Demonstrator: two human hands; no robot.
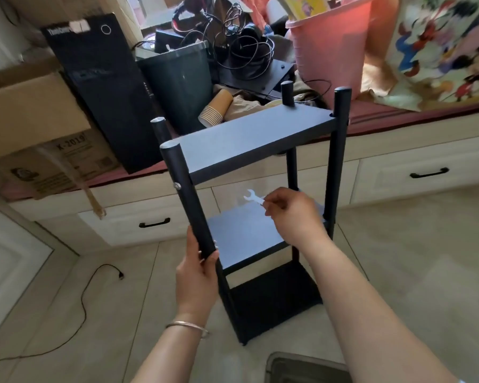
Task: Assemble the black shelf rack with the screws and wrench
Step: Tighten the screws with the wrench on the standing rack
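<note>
**Rack upright on the floor, wrench in the right hand**

The black shelf rack (249,139) stands on the tiled floor (398,244) at the frame's centre, three boards between four posts. The left hand (198,268), at 7 o'clock, has its grip wrapped around the near-left post (187,200), below a silver screw (176,185). The right hand (291,212) hovers over the middle board, its grip pinching a small white wrench (253,197) that points toward 10 o'clock. A stack of paper cups (215,109) lies behind, at 12 o'clock.

A lived-in home room. A window seat (398,139) with drawers (150,223) carries boxes (25,111), a pink bucket (329,51), cables (246,45) and a cartoon bag (448,51). The floor (412,258) is tiled.
</note>
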